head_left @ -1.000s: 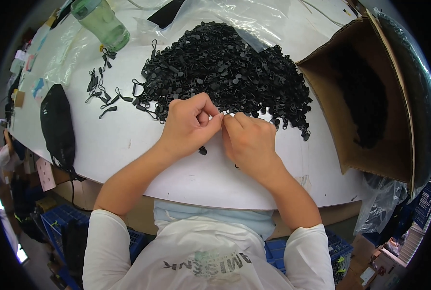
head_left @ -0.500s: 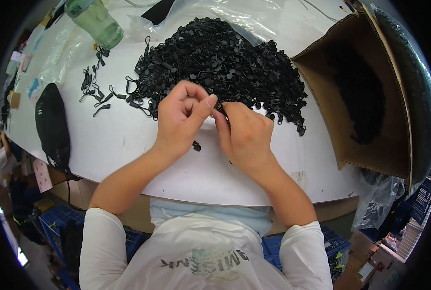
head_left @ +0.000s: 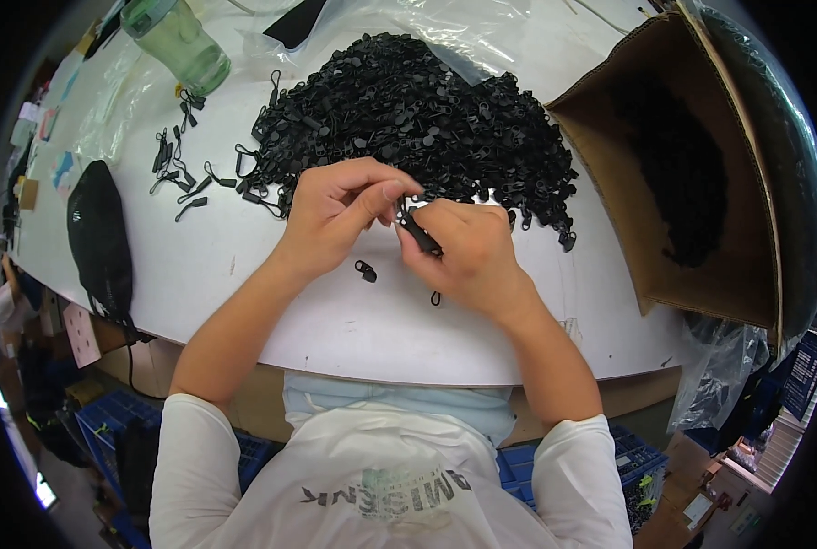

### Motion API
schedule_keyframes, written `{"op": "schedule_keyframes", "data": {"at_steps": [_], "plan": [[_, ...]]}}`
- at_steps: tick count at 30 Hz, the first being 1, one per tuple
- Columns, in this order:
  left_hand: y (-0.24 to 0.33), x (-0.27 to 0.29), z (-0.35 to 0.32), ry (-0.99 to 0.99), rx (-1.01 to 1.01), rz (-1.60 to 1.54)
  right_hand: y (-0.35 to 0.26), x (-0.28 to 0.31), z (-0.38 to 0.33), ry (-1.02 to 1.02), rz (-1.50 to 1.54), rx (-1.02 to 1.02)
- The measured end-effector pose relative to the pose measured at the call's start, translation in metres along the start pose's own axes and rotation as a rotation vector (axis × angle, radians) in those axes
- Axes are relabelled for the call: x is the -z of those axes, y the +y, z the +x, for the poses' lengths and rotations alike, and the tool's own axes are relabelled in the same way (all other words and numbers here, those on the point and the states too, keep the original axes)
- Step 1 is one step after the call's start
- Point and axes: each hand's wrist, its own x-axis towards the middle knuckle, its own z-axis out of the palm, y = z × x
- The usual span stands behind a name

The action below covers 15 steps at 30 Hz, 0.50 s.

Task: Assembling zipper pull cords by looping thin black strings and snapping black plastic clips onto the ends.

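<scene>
Hands meet at the near edge of the black zipper-pull heap: the left hand and the right hand both pinch one small black pull between fingertips. Keeping it low over the white table, near the loose piece, should steady the fit.

2 hands together, fingertips pinched, forearms angled inward.

White table under black zipper-pull heap
</scene>
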Motion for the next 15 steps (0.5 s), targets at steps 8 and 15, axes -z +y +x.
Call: {"op": "schedule_keyframes", "data": {"at_steps": [8,15], "plan": [[-0.007,0.006,0.004,-0.083,-0.057,0.078,-0.003,0.000,-0.001,0.023,0.110,-0.051],[-0.005,0.012,0.003,-0.181,-0.430,0.652,-0.002,0.004,-0.002,-0.114,0.038,-0.212]]}}
